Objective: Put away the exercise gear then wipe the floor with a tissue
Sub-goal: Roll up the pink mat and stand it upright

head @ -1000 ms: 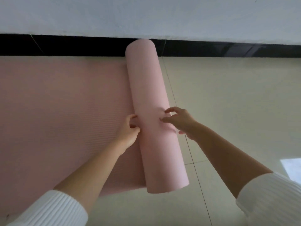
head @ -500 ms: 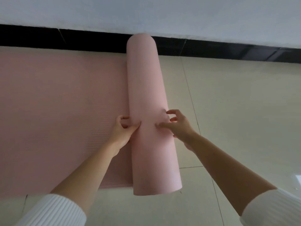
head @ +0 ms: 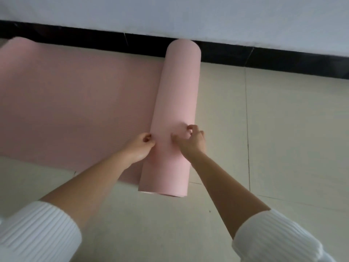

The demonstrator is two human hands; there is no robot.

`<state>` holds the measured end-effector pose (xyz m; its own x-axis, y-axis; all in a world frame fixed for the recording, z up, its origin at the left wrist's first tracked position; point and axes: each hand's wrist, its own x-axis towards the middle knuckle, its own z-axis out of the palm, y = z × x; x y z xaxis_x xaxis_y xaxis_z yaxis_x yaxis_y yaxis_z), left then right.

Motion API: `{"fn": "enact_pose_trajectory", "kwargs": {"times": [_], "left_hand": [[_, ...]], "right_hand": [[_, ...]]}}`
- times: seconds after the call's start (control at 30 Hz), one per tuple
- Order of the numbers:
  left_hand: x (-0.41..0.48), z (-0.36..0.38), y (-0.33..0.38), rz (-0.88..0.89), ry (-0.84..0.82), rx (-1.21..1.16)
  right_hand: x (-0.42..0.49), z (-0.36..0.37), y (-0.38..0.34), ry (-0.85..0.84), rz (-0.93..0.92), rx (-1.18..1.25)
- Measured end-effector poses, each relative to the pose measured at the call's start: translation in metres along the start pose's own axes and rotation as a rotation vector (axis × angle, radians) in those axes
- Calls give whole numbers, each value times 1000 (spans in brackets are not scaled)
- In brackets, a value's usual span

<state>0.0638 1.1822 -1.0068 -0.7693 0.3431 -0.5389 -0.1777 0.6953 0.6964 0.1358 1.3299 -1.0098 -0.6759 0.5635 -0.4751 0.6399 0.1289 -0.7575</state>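
A pink yoga mat lies on the floor along the wall, partly rolled up. Its rolled part [head: 177, 103] is a thick tube running away from me, and its flat part [head: 75, 103] spreads out to the left. My left hand [head: 139, 146] sits at the roll's left side, fingers curled in at the seam and thumb against the roll. My right hand [head: 192, 142] is on top of the roll, with curled fingertips and thumb pressing into its surface. No tissue is in view.
Pale tiled floor [head: 283, 148] stretches to the right of the roll and in front of me. A black baseboard [head: 283, 61] and a white wall [head: 170, 14] run just behind the roll's far end.
The roll has travelled left along the mat, away from the floor's tile line. Both hands stayed at its middle. The mat's far left end has come into view.
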Motion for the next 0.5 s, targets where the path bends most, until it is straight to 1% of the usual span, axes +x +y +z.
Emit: {"fn": "enact_pose_trajectory", "kwargs": {"times": [0.07,0.13,0.2,0.27,0.3,0.33,0.4,0.47,0.5], "left_hand": [[-11,-3,-1,-9,33,9],[-15,-11,-3,-37,57,-26],[-11,-22,-6,-37,37,-55],[1,-38,-12,-46,-43,-120],[7,-47,-16,-45,-79,-145],[14,-54,-21,-30,-101,-142],[26,-70,-31,33,-94,-55],[37,-90,-44,103,-33,39],[42,-101,-49,124,-33,47]], "right_hand": [[-12,0,-3,-40,-52,99],[-18,0,-10,-54,-37,160],[-16,1,-16,-39,53,195],[-13,9,-23,-31,148,244],[-14,14,-26,-23,157,216],[-17,21,-30,-3,142,139],[-28,37,-40,52,93,48],[-38,59,-57,35,82,81],[-41,70,-67,28,78,98]]}}
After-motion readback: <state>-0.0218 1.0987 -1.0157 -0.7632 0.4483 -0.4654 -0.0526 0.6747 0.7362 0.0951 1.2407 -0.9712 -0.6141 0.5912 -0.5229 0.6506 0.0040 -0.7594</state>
